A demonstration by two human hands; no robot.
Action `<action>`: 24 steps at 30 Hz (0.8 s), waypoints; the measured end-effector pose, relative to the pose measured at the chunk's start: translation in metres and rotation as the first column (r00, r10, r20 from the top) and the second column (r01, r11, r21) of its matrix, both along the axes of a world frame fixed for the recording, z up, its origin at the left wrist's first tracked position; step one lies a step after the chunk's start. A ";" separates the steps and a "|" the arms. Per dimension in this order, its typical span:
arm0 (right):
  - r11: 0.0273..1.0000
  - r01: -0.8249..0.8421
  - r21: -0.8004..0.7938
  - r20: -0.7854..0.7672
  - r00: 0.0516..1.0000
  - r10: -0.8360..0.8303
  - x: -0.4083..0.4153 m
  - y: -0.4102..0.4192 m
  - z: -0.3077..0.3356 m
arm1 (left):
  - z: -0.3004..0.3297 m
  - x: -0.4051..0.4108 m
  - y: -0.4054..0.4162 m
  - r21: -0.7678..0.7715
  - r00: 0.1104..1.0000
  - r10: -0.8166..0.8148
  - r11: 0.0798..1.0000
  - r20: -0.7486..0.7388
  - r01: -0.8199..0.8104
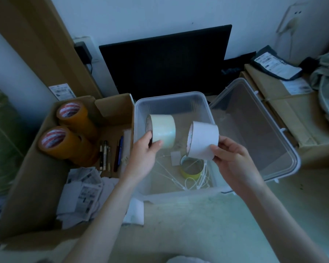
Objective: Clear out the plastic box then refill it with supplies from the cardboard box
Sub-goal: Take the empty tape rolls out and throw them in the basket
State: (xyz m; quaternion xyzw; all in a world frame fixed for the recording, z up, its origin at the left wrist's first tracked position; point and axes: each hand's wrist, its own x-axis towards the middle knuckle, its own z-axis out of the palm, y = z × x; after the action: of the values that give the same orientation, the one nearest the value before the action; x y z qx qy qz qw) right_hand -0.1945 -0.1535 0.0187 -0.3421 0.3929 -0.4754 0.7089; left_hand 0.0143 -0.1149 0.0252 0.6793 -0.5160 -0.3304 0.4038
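Both forearms reach in from the bottom of the view, each hand holding a roll of tape over the plastic box (pixel 171 103). The left hand (pixel 144 150) has its thumb and fingers curled round a pale cream tape roll (pixel 162 130), held on edge above the box's left half; the right hand (pixel 230 154) pinches a white tape roll (pixel 203 142) by its outer face, above the box's right half and well clear of its floor. Down inside the box a yellow tape roll (pixel 191 168) lies flat, with a tangle of white cable ties (pixel 186 179) and a small paper scrap (pixel 175 158) beside it. So the clearing-out looks partly done at best: two rolls appear to be on their way out, while those three things are left to remove. The box's clear lid (pixel 254 130) lies off, just to its right. To the left, touching the plastic box, the cardboard box (pixel 36 168) holds two stacks of brown packing tape (pixel 72 130), several pens (pixel 110 154) and crumpled printed papers (pixel 84 190); none of these supplies has gone across, so by my reading the whole refill is yet to come.
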 end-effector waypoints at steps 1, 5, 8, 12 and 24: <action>1.000 0.002 -0.002 0.006 1.000 -0.002 0.000 0.003 0.001 | 0.004 -0.003 0.010 -0.014 0.999 0.003 1.000 -0.039 -0.003; 1.000 -0.003 -0.008 -0.009 1.000 0.003 0.000 0.016 0.005 | 0.015 -0.019 0.049 -0.047 0.963 0.055 0.996 -0.266 -0.070; 0.999 -0.005 -0.044 0.016 1.000 0.006 -0.004 0.031 0.008 | 0.013 -0.031 0.074 -0.068 0.898 0.067 0.992 -0.435 -0.107; 0.997 0.030 -0.072 0.059 0.998 -0.026 -0.017 0.055 0.012 | 0.006 -0.043 0.097 -0.086 0.819 0.026 0.992 -0.573 -0.091; 0.939 0.339 -0.048 0.036 0.940 -0.338 -0.060 0.145 0.008 | -0.021 -0.071 0.127 -0.089 0.672 -0.238 0.964 -0.701 0.249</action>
State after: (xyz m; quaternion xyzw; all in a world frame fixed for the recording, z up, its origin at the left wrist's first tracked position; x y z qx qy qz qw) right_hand -0.2547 -0.0084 0.0267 -0.2816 0.4232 -0.6052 0.6126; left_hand -0.0571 0.0125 0.0046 0.4288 -0.4055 -0.6194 0.5176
